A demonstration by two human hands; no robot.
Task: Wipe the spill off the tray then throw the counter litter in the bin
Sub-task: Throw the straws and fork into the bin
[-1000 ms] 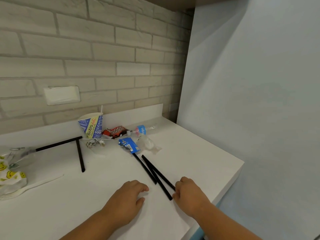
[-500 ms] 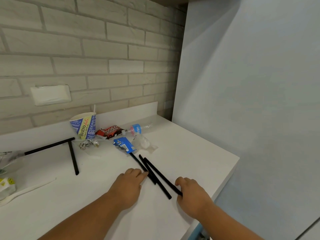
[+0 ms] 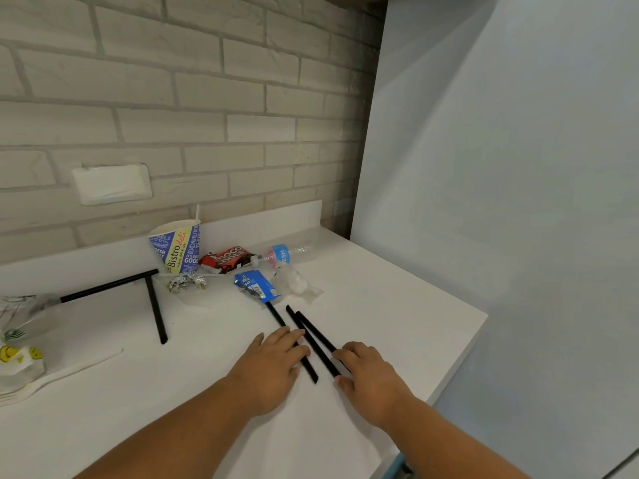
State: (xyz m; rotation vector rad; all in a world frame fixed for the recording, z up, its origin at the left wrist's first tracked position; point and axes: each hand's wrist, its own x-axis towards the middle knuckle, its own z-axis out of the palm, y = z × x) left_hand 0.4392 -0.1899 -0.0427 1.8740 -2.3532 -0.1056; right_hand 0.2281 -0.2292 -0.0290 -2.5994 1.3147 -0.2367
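Three black straws lie side by side on the white desk, lower centre of the frame. The left grip is released, fingers flat on the leftmost straw. The right grip curls its fingers over the straws' lower ends; whether it grasps them cannot be told. Upper left of the straws lie a blue wrapper, a foil ball, a paper cup, a chocolate wrapper and a plastic bottle.
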